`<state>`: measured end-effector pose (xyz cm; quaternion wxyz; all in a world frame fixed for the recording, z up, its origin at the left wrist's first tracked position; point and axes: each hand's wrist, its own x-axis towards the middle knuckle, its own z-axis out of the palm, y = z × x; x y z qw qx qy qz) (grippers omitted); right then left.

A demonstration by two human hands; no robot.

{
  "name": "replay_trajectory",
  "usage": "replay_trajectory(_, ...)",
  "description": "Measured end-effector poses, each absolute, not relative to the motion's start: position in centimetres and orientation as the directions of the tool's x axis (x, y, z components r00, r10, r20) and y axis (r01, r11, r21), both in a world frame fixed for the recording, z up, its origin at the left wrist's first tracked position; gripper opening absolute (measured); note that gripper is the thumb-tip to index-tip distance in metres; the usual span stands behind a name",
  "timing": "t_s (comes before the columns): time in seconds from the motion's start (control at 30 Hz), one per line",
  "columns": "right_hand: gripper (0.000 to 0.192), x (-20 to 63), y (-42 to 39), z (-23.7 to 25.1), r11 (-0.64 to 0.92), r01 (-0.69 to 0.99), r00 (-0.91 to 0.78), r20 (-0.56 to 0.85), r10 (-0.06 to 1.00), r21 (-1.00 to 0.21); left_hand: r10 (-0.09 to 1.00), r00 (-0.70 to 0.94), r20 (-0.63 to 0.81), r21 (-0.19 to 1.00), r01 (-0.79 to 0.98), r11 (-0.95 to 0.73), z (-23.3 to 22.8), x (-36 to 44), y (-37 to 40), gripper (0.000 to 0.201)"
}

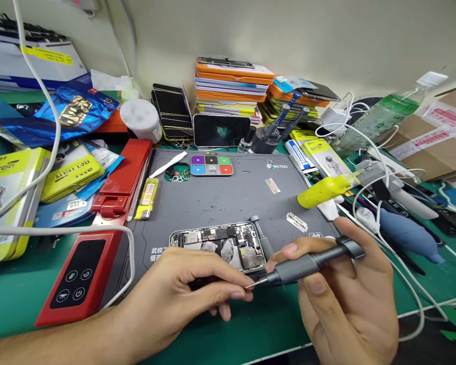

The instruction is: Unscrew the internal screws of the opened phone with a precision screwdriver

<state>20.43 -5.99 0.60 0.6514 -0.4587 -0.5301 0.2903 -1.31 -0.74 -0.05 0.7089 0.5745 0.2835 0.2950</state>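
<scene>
A grey precision screwdriver [300, 264] is gripped in my right hand [349, 299], its shaft pointing left and its cap end between my fingers. At the thin tip, my left hand [186, 289] pinches the screwdriver bit [254, 285] between thumb and forefinger. Behind my left hand lies an opened smartphone [199, 235] with its circuit boards showing; my fingers hide its lower left part. A second grey screwdriver [264, 241] rests against the phone's right end, partly hidden by my right hand.
The grey work mat [220, 203] bears a razor blade [297, 222], a yellow battery [147, 199], a colored screw tray [212, 166] and a white spudger [169, 165]. A red device [79, 274] stands left. A yellow bottle [323, 191] and white cables [406, 294] lie right.
</scene>
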Motion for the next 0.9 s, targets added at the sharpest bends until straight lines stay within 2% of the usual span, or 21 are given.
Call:
replay_trajectory(0.33,0.050,20.16,-6.44,0.45,0.465,0.140,0.267,0.486,0.832,-0.874,0.745,0.663,-0.077,0.967,-0.131,0.217,-0.28,-1.23,-0.82,0.020)
replay_trajectory(0.9,0.046,19.94,-6.42,0.67,0.354,0.072,0.254,0.361,0.897,-0.932,0.715,0.686,-0.139,0.961,-0.081,0.265,0.15,-1.26,-0.69,0.016)
